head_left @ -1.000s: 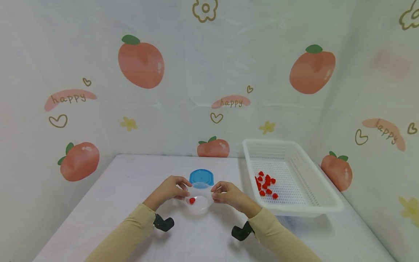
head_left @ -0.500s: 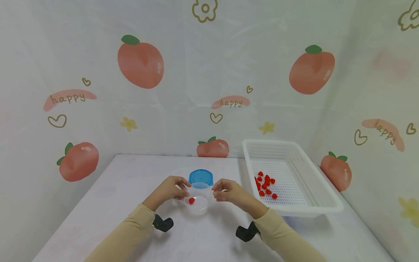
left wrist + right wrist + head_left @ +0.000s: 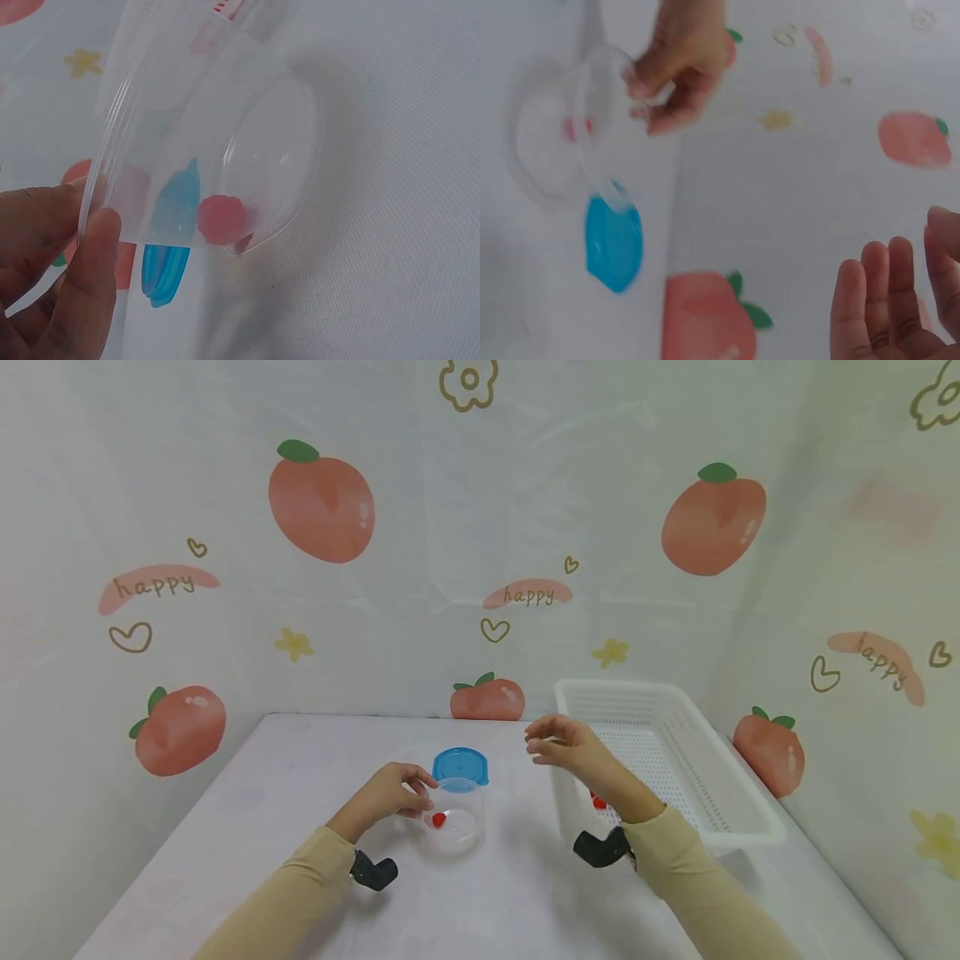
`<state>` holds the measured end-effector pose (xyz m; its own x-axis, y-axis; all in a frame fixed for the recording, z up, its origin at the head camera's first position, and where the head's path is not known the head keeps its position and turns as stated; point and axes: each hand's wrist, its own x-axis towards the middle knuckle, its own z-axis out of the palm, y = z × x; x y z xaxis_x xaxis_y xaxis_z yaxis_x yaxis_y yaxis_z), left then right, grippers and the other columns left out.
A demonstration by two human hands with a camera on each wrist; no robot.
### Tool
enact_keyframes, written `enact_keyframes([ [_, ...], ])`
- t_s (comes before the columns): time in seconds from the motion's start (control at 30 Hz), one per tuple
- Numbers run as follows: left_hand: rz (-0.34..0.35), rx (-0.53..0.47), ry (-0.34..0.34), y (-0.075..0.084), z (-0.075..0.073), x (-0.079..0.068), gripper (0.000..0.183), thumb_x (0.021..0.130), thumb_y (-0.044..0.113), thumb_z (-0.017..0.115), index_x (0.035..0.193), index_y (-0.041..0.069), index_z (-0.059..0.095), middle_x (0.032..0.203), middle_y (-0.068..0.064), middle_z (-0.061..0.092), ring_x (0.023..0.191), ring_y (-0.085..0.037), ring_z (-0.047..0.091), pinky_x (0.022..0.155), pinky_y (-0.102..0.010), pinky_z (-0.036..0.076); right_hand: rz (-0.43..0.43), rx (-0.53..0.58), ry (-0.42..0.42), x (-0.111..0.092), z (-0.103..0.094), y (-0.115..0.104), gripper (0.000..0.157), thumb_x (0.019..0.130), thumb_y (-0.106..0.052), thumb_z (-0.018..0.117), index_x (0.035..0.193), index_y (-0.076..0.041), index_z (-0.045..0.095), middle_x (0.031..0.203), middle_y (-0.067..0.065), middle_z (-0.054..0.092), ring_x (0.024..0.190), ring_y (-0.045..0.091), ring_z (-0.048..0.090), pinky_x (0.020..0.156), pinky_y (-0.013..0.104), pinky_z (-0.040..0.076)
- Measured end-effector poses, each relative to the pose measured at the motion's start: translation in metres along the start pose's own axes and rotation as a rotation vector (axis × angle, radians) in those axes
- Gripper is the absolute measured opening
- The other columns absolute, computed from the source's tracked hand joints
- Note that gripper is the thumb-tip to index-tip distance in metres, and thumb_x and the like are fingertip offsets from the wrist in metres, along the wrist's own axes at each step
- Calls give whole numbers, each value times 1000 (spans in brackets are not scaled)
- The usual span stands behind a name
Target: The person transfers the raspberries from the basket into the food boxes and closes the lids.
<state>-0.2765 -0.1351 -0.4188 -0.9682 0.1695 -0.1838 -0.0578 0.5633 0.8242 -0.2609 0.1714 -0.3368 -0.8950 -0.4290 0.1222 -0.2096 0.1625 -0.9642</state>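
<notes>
My left hand (image 3: 396,791) pinches the rim of a clear plastic tub (image 3: 461,828) between thumb and fingers, over the middle of the table. One small red berry-like piece (image 3: 222,220) lies inside, near the tub's left side in the head view. To the right, my right hand (image 3: 572,750) is raised beside the white basket, its fingers loosely extended; nothing shows in it in the right wrist view. Just behind the tub lies a blue plastic lid (image 3: 461,765).
A white perforated basket (image 3: 652,760) stands on the right of the table. My right forearm hides most of the red pieces (image 3: 597,801) in it. Fruit-printed sheeting (image 3: 420,652) rises behind the table's far edge.
My right hand has left the tub's right side and moved up and right to the basket's near-left edge. The left hand and tub have stayed in place.
</notes>
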Motion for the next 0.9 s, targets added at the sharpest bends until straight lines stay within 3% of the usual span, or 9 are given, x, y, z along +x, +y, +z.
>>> enact_keyframes([
  [0.13,3,4,-3,0,0,1,27,79,6,78,104,6,70,87,-7,59,67,-16,60,65,-27,59,-53,94,115,6,-34,-1,29,96,-8,58,119,5,49,107,-3,58,99,10,60,88,23,54],
  [0.37,-1,6,-2,1,1,1,26,79,6,78,104,6,70,88,-7,59,66,-16,60,65,-27,59,-149,97,321,14,-82,14,15,95,-10,60,108,-16,57,103,-4,58,93,7,61,84,17,54],
  [0.5,-2,6,-5,1,0,1,27,79,6,78,105,6,70,88,-7,59,67,-16,60,66,-27,59,-165,143,386,17,-98,28,15,94,-8,61,107,-14,58,100,-6,60,90,5,62,81,16,55],
  [0.73,9,13,-10,1,0,-1,27,79,6,78,105,6,70,88,-7,59,67,-16,60,66,-27,59,-60,36,437,15,-120,53,17,95,-21,62,110,-18,54,102,-10,57,92,-2,61,82,12,52],
  [0.9,13,16,-9,1,0,-1,27,79,4,77,105,5,70,88,-7,60,67,-15,60,66,-27,59,32,-23,464,11,-134,72,32,96,-28,60,120,-10,50,103,-11,55,92,-5,59,82,11,51],
])
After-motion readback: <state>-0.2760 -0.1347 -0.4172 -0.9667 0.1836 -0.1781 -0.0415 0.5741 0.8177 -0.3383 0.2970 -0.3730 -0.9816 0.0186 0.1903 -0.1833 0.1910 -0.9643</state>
